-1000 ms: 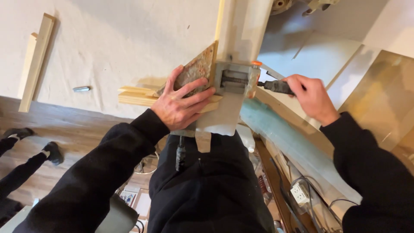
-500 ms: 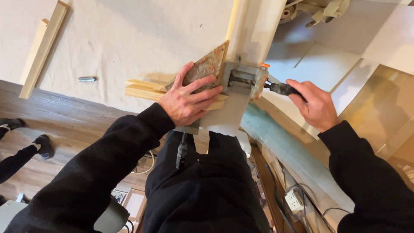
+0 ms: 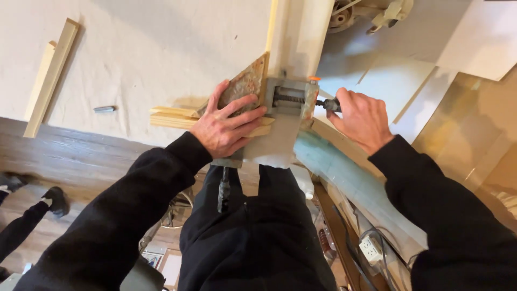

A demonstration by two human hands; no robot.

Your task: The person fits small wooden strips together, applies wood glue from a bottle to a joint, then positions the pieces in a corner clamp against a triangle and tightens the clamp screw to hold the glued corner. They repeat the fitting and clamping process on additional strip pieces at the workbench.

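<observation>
My left hand (image 3: 226, 126) lies flat, fingers spread, on a triangular chipboard piece (image 3: 245, 86) and on the light wooden strips (image 3: 172, 116) under it. A grey metal corner clamp (image 3: 291, 102) grips the joint where a tall pale board (image 3: 301, 32) meets the strips. My right hand (image 3: 361, 116) is closed around the clamp's dark screw handle (image 3: 326, 103), just right of the clamp. A second clamp handle (image 3: 223, 188) hangs down below the joint, over my dark trousers.
A cream cloth (image 3: 134, 48) covers the surface, with two loose wooden strips (image 3: 48, 75) at the left and a small metal bit (image 3: 104, 109). Another person's feet (image 3: 51, 199) stand on the wood floor at left. Brown panels (image 3: 474, 118), a pale green roll (image 3: 344, 178) and a power strip (image 3: 371, 248) crowd the right.
My right hand has slid in along the screw handle towards the clamp and now covers most of it. My left hand stays pressed on the chipboard triangle.
</observation>
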